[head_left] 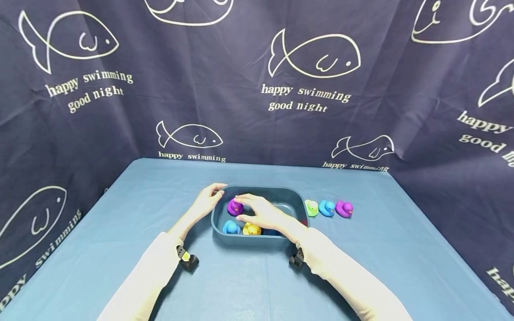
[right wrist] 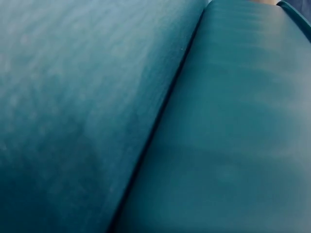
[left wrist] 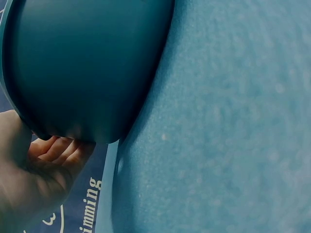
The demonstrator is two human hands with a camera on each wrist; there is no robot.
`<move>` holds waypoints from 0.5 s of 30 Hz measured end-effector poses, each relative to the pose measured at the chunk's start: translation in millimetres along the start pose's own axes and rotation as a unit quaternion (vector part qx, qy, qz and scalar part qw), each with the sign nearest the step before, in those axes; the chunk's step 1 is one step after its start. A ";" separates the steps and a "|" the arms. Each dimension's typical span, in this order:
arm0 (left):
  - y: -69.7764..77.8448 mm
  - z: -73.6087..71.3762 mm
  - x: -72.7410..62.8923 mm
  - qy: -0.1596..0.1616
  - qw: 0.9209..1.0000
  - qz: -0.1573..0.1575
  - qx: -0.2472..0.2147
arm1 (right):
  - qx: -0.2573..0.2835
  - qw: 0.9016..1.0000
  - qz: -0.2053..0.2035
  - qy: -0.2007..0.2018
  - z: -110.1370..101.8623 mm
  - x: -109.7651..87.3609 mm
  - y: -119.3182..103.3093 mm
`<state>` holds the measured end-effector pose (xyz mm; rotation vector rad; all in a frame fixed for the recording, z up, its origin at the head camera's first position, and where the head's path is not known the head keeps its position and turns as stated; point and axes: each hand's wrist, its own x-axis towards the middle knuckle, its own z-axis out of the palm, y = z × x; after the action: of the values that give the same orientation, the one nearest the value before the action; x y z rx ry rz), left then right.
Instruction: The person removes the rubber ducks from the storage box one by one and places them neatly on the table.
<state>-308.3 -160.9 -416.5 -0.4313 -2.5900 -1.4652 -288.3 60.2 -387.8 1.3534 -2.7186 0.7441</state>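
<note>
A dark teal bin (head_left: pixel 297 200) stands on the table and holds several rubber ducks. My left hand (head_left: pixel 207 199) grips its far left corner; the left wrist view shows the fingers (left wrist: pixel 60 151) against the outer end wall. Over the bin's inside reaches my right hand (head_left: pixel 263 211), thumb and fingers spread apart beside a purple duck (head_left: pixel 234 207). Those fingertips are close to the duck; contact cannot be made out. Along the near wall sit a blue duck (head_left: pixel 231 228) and a yellow duck (head_left: pixel 252 229). The right wrist view has only the bin's outer wall (right wrist: pixel 228 121) and tablecloth.
Right of the bin, a light green duck (head_left: pixel 311 208), another blue duck (head_left: pixel 327 208) and another purple duck (head_left: pixel 344 209) stand in a row. Under the right forearm, a dark blue thing and a red thing are partly hidden in the bin. A dark fish-print curtain (head_left: pixel 241 98) borders the table.
</note>
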 end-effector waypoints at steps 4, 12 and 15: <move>0.9 -1.2 -0.2 0.007 1.000 0.000 0.004 | -0.004 1.000 -0.006 -0.013 -0.5 0.8 -0.1; -0.7 1.0 0.8 0.001 1.000 -0.007 -0.003 | -0.014 0.999 -0.011 0.027 -0.1 -0.8 -0.3; -2.5 1.3 2.2 0.002 1.000 -0.009 -0.007 | -0.020 0.998 -0.028 0.049 1.1 -0.9 0.9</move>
<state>-311.2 -160.6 -418.7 -0.4080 -2.5891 -1.4899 -288.3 60.9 -389.3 1.3418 -2.5944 0.7289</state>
